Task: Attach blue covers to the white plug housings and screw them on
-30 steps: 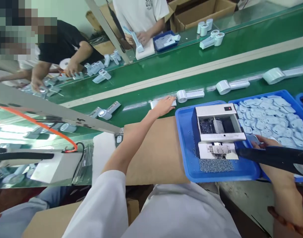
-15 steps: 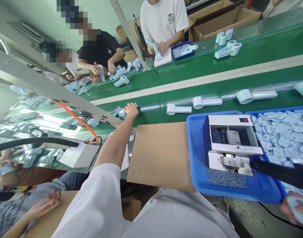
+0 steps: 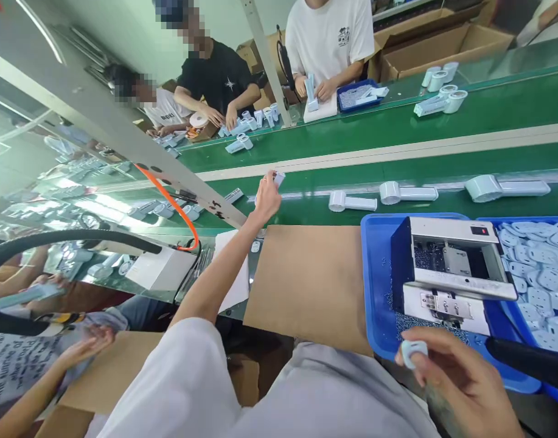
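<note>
My left hand (image 3: 267, 199) reaches over the green conveyor belt, its fingers wrapped round a pale plastic housing (image 3: 279, 177). Only one end of that housing shows past the fingers. At the lower right, my right hand (image 3: 465, 380) pinches a small light-blue plastic cover (image 3: 414, 354) between thumb and fingertips. It is in front of a blue tray (image 3: 373, 328) that holds a screw feeder (image 3: 461, 283) and loose screws (image 3: 400, 322). Another tray of similar covers (image 3: 550, 274) stands to the right.
Brown cardboard (image 3: 313, 280) lies before me. Several pale housings (image 3: 409, 193) rest along the belt (image 3: 306, 210). A slanted metal post (image 3: 169, 173) with an orange hose (image 3: 169, 204) rises at the left. A black tool handle (image 3: 529, 365) juts in at right. Co-workers sit across and at left.
My left hand has lifted off the belt, now with the pale housing in it. My right hand has come in from the lower right corner toward the tray with the cover. The view has shifted.
</note>
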Demonstrator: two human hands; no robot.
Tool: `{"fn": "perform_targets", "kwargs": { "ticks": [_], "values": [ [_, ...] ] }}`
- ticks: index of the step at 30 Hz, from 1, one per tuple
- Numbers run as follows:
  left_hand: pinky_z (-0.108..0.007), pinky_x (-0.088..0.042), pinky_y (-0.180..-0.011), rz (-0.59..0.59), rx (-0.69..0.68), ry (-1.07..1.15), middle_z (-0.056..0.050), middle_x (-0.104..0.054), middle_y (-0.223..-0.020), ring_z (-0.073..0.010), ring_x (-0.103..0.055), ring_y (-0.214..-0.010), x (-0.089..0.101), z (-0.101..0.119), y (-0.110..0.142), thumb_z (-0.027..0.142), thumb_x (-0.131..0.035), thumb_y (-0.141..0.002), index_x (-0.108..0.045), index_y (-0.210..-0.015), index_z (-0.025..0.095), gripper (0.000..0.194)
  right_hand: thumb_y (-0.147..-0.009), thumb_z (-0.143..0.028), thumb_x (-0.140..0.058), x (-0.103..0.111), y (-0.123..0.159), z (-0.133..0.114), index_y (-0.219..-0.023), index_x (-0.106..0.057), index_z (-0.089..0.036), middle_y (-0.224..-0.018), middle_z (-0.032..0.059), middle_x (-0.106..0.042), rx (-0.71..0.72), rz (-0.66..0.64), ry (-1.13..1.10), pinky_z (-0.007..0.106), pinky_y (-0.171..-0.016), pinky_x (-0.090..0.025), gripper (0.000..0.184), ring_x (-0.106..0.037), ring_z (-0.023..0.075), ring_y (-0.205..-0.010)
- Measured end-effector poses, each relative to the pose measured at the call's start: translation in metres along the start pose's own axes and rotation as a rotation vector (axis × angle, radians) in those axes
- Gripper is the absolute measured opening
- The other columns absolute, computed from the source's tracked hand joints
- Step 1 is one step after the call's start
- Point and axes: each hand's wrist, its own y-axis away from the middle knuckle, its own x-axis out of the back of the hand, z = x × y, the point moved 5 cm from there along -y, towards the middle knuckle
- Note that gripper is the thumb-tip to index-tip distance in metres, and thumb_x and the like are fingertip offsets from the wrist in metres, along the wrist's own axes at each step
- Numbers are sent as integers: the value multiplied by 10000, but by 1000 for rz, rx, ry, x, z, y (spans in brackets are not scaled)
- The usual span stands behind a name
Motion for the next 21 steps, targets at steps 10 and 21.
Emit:
{"fn": "perform_targets", "kwargs": {
  "ticks": [10, 21],
  "values": [
    [-321, -616, -784, -743, -681, 658, -16, -881, -999, -223, -815, -785, -39, 148, 255, 1011, -999, -743, -732, -1441, 302, 1030, -1219, -315, -844, -47, -37, -14, -1273, -810, -243, -994, 5, -578, -30, -181, -303, 170, -535, -560, 97, -638, 81, -615],
    [-346, -412, -576, -146, -1120, 635, 11, -800, -869, -161, -704, -630, -42, 176, 301, 940, -817, -1030, -738, -1206, 255, 712, -1162, -550, -944, -37, 19, -15, -881, -416, -167, -685, -23, -369, -45, 181, 40, 175, -570, -391, 710, -411, 85, -609]
  ]
}}
